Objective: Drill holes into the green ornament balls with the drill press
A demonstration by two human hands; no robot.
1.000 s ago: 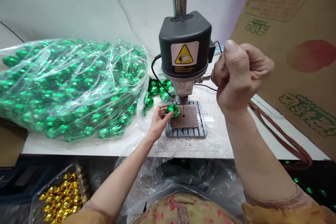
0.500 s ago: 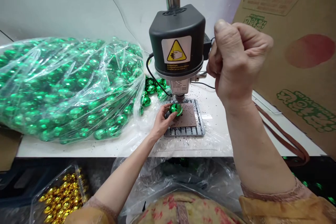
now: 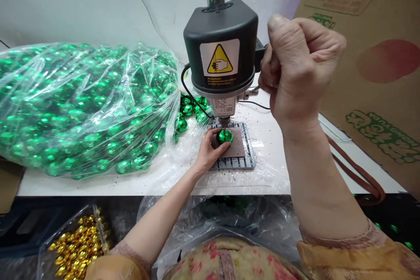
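My left hand point(image 3: 209, 146) is closed around a shiny green faceted ball point(image 3: 225, 136), thumb in front and fingers behind. It holds the ball on a brown board point(image 3: 238, 144) lying over the slotted metal base point(image 3: 250, 151) of a small drill press point(image 3: 220, 48). The thin drill bit point(image 3: 225, 131) stands right at the top of the ball; whether it has entered cannot be made out. My right hand point(image 3: 297, 68) is a fist at the right side of the black motor housing, around the press's lever, whose grip is hidden inside the fingers.
A large clear bag point(image 3: 88, 109) full of green balls fills the left, with loose green balls point(image 3: 187, 110) by its mouth. Dark shavings dot the white table point(image 3: 272, 140). A cardboard box point(image 3: 370, 65) stands right. Below left is a clear tray point(image 3: 44, 251) of gold balls point(image 3: 78, 245).
My left hand has shifted the green ball slightly right, under the bit, and the bit now shows against it. My right fist has stayed at the lever with little movement.
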